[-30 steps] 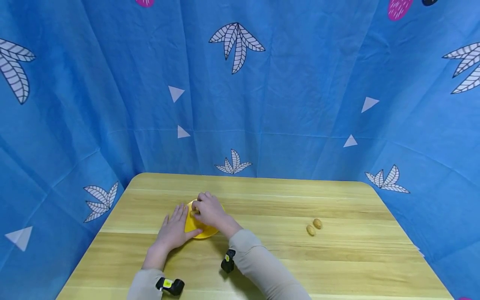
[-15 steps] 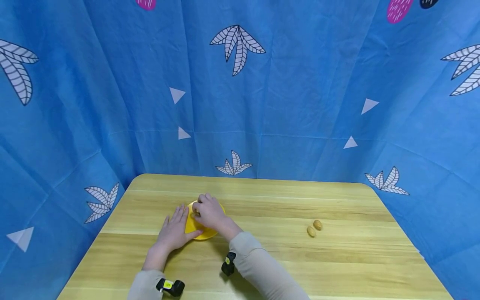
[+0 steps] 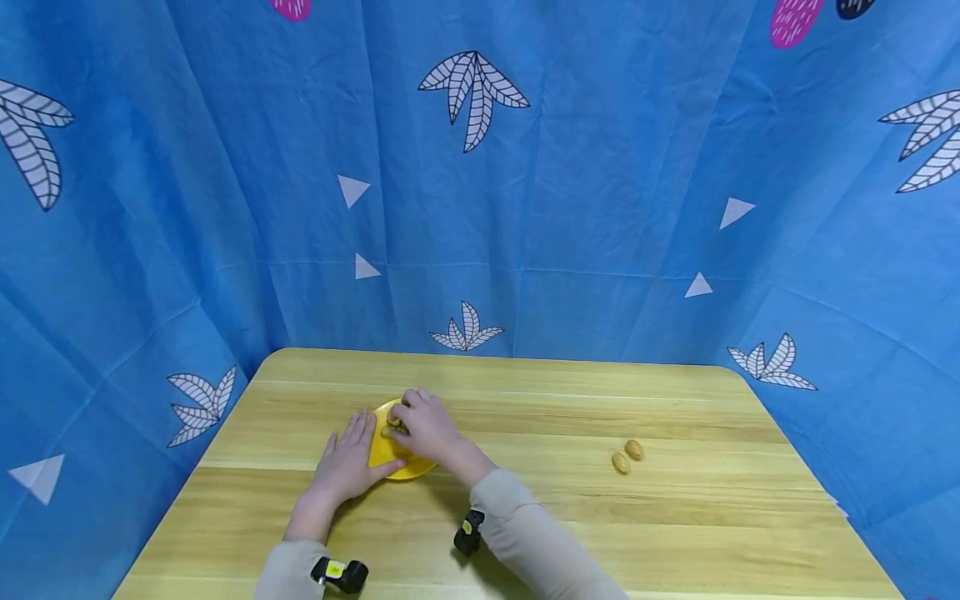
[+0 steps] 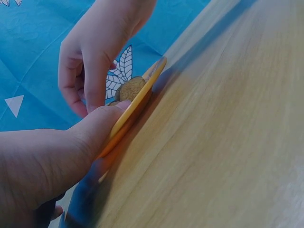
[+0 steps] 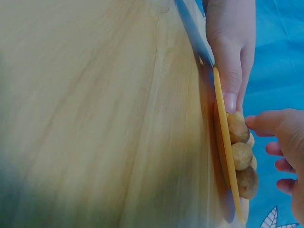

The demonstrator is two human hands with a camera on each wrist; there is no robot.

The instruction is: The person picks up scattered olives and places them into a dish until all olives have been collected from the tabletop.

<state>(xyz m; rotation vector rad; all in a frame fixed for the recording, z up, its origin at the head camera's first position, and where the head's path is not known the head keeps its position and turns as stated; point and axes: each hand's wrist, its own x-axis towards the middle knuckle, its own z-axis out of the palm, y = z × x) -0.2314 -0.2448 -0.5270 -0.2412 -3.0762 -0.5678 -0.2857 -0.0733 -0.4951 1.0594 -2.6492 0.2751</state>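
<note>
A yellow-orange plate [image 3: 384,454] lies on the left part of the table with several walnuts [image 5: 242,156] on it. My left hand [image 3: 347,462] rests at its left edge, fingers straight along the side and thumb lying over the near rim. Above the plate is my right hand [image 3: 427,427], coming in from the right. In the right wrist view its thumb tip reaches the side of one walnut, while the other fingers hang loosely curled with nothing between them. Seen from the head, that hand covers part of the plate and its walnuts.
Two more walnuts, one nearer [image 3: 621,463] and one farther [image 3: 634,450], lie close together on the right part of the wooden table [image 3: 675,525]. A blue patterned curtain [image 3: 600,167] surrounds the table at the back and sides.
My right hand and forearm have shifted slightly right, and its fingers have loosened, so more of the walnuts shows beneath them. The left hand and the plate stay in place.
</note>
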